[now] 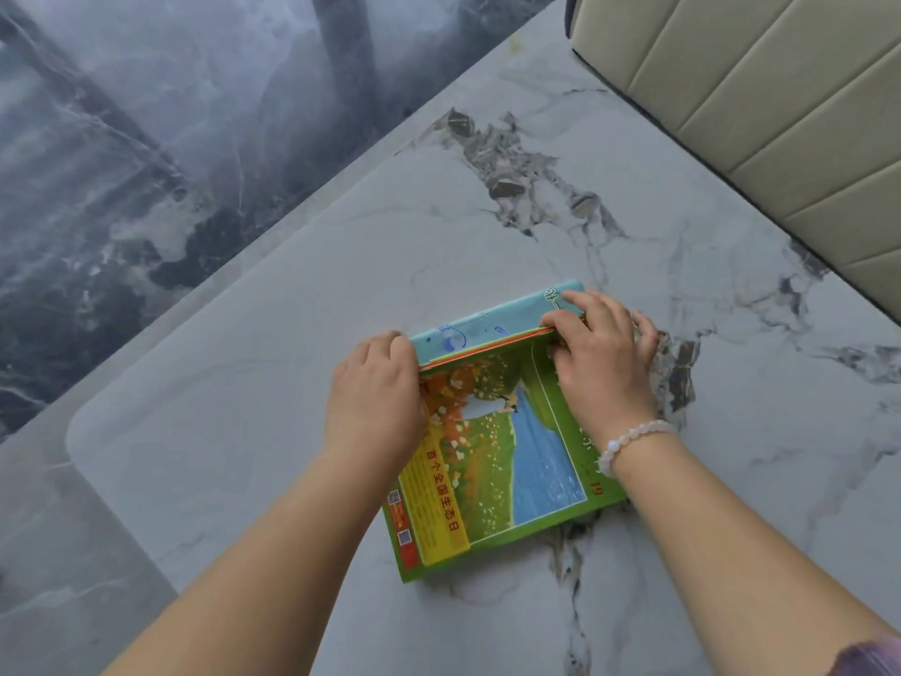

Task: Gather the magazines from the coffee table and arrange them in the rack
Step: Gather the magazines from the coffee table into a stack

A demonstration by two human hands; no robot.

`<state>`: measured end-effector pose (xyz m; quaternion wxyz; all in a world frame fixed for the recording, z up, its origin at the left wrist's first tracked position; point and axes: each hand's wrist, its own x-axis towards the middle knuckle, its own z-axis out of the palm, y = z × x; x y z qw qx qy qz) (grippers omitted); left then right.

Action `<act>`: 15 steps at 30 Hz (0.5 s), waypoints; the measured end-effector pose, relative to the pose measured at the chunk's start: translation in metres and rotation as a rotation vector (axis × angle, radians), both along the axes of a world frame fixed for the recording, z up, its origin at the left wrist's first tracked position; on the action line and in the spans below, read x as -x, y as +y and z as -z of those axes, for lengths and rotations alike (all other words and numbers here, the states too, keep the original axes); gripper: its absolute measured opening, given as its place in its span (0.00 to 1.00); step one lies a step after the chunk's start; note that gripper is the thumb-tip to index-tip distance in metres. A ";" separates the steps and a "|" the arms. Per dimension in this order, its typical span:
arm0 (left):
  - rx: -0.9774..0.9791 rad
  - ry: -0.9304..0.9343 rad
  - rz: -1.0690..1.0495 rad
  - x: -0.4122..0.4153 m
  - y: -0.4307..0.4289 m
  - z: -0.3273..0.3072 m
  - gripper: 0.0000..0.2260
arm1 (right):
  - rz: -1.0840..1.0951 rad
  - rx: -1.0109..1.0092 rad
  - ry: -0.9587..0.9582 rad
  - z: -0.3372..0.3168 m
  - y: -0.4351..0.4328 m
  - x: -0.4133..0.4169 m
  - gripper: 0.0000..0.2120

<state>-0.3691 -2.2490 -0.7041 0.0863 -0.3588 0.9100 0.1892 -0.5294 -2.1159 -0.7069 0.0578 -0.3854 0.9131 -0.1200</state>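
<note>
A small stack of magazines lies on the white marble coffee table (302, 373). The top magazine (492, 461) has a green cover with a flower-field and river picture. Under it a light blue magazine (482, 326) sticks out at the far edge, with an orange edge between them. My left hand (375, 402) grips the stack's left far corner. My right hand (599, 353), with a pale bead bracelet on the wrist, grips the right far corner, its fingers resting on the blue cover. No rack is in view.
A cream ribbed sofa or cushion (760, 100) borders the table at the upper right. The table's left edge and rounded corner (85, 431) drop to a dark grey marble floor (146, 163).
</note>
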 end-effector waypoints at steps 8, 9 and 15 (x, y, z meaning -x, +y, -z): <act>0.012 -0.065 -0.034 0.001 -0.002 -0.023 0.25 | -0.038 -0.010 0.049 -0.011 0.002 -0.004 0.16; -0.029 -0.092 -0.014 0.000 -0.002 -0.028 0.22 | -0.044 0.004 0.061 -0.016 0.003 -0.006 0.16; -0.165 -0.108 -0.018 -0.017 0.012 -0.066 0.06 | 0.098 0.078 -0.081 -0.051 0.019 -0.020 0.33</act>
